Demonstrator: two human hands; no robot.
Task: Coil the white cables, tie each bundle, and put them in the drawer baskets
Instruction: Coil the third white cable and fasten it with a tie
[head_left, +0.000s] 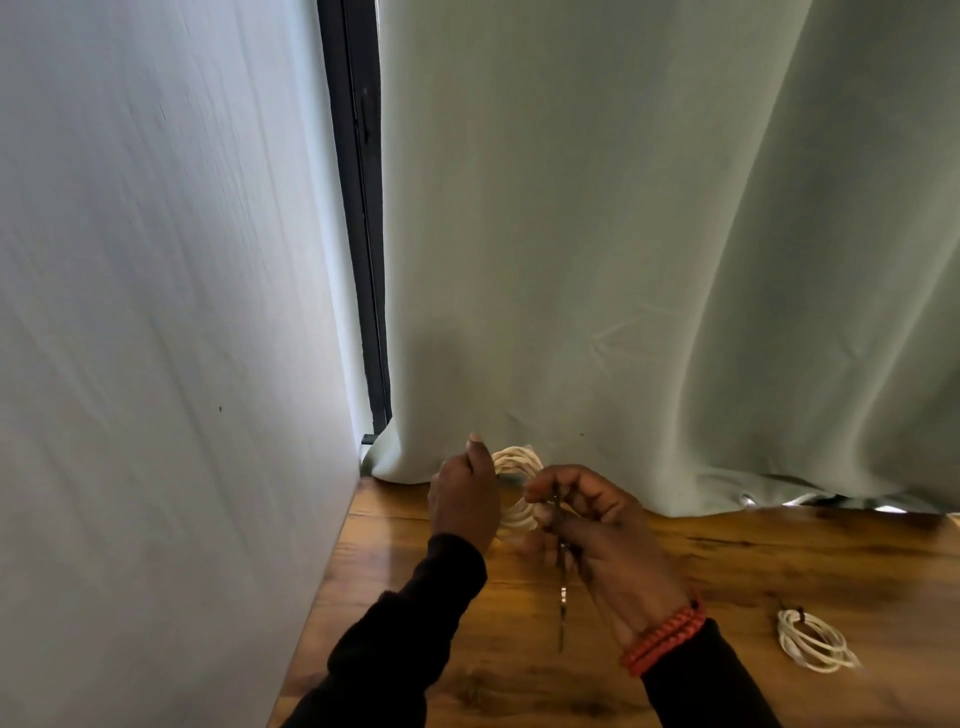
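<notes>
Our left hand grips the white cable coil raised above the table; our right hand, at its 3 o'clock, pinches a dark tie against the tightly stacked loops.

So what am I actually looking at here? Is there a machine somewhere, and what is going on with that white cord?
There is no machine: a person works with bare hands, and the single picture comes from a camera worn on their head, looking forward and down. The left hand grips a coil of white cable held above a wooden table. The right hand, with a red bracelet at the wrist, pinches a thin dark tie at the coil; its loose end hangs down. A second cable bundle, already tied, lies on the table to the right. Behind hangs a pale curtain; a white wall stands on the left. No drawer or baskets show.
</notes>
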